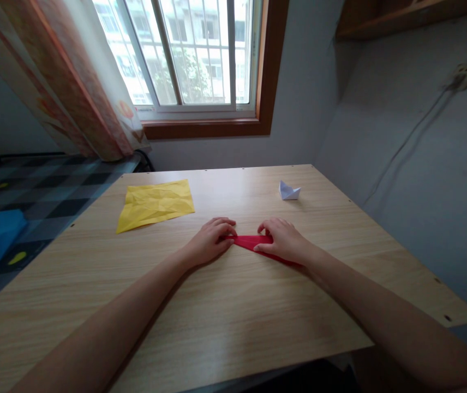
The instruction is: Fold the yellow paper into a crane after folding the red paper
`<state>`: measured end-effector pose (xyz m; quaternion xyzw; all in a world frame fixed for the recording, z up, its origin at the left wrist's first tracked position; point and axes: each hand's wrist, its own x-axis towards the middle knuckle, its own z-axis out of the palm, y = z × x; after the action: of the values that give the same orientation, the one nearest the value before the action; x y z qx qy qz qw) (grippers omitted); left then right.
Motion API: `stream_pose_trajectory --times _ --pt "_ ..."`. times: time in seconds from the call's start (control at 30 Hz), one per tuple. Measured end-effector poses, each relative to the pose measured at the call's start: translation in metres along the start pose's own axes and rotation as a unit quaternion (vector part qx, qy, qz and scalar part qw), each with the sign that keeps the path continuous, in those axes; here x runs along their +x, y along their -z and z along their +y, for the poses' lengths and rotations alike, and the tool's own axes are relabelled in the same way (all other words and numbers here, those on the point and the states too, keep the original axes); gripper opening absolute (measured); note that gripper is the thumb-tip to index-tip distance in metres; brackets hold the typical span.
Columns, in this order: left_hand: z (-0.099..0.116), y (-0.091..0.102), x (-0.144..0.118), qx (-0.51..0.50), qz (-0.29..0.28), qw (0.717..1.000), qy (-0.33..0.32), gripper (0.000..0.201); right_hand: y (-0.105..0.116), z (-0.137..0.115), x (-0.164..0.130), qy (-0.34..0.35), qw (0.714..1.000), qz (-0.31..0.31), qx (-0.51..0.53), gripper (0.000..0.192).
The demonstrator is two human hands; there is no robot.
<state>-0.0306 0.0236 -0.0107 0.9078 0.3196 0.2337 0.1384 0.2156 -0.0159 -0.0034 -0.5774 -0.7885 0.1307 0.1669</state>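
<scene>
table [225, 305] pretty big, light wood | yellow sheet [155, 203] lying creased at far left | red paper [253, 243] folded flat mid-table, both hands on it | left hand [211, 240] fingers pressing its left tip | right hand [285, 240] fingers pinning the right part | tiny white boat [289, 190] far right

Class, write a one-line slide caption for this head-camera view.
Left hand and right hand press folded red paper on a wooden table.
</scene>
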Motion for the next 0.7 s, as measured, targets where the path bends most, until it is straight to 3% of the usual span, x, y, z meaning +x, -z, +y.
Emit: stream_pose_trajectory --times 0.3,0.53,0.7 --pt "0.005 0.0 -0.001 -0.003 0.019 1.0 -0.001 0.011 0.004 -0.004 -0.002 0.05 0.998 0.004 -0.036 0.027" --pt "0.016 0.001 0.0 0.036 0.076 0.996 -0.017 0.022 0.01 -0.012 -0.007 0.124 0.982 0.082 -0.114 0.003" --pt "0.013 0.002 0.001 0.113 0.1 0.986 -0.075 0.017 0.017 -0.014 -0.011 0.17 0.96 0.115 -0.192 0.012"
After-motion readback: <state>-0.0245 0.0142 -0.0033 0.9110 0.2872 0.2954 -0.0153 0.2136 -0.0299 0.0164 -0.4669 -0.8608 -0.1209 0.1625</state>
